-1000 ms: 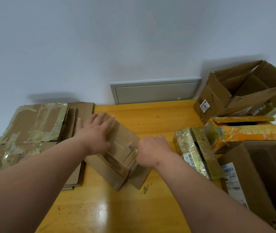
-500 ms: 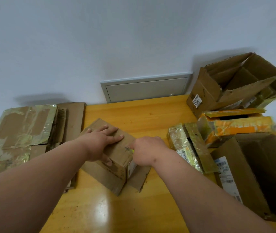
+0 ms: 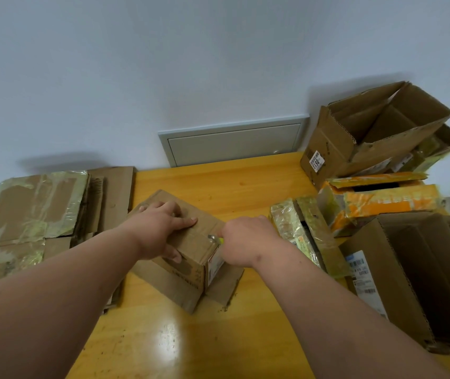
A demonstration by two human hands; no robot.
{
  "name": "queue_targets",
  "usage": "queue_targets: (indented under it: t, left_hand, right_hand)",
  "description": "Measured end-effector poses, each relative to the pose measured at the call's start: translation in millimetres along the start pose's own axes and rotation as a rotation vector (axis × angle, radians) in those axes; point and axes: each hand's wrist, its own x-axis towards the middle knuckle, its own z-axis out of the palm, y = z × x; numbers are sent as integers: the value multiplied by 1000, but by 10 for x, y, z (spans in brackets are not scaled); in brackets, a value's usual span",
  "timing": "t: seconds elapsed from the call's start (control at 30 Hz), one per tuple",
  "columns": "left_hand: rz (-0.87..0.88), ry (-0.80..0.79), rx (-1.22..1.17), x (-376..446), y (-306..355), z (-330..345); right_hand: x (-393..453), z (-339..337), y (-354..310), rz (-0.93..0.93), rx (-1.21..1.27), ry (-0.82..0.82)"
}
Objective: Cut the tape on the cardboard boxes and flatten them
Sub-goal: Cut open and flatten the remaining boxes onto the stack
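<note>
Left hand (image 3: 161,228) lies flat on the small cardboard box (image 3: 191,258); right hand (image 3: 243,242) grips a cutter (image 3: 215,238) at the box's top edge.

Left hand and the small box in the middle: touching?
Touching. The head view shows the left hand lying on top of the small box, fingers spread across its upper face and thumb down its near side.

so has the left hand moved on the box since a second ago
Yes. The left hand slid back from the far edge of the small box toward the person, thumb now over its near side.
</note>
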Motion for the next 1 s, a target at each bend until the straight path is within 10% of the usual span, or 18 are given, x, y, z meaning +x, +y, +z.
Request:
queue_targets:
  t: [0.57, 0.8, 1.0]
  left_hand:
    - [-55, 51, 37, 55, 3, -76]
    - [-92, 185, 111, 62, 11, -91]
    - [-65, 183, 111, 60, 79, -54]
  right_hand:
    - [-65, -69, 295, 122, 175, -159]
    - [-65, 256, 534, 388, 1101, 143]
    - [101, 440, 318, 426, 1371, 202]
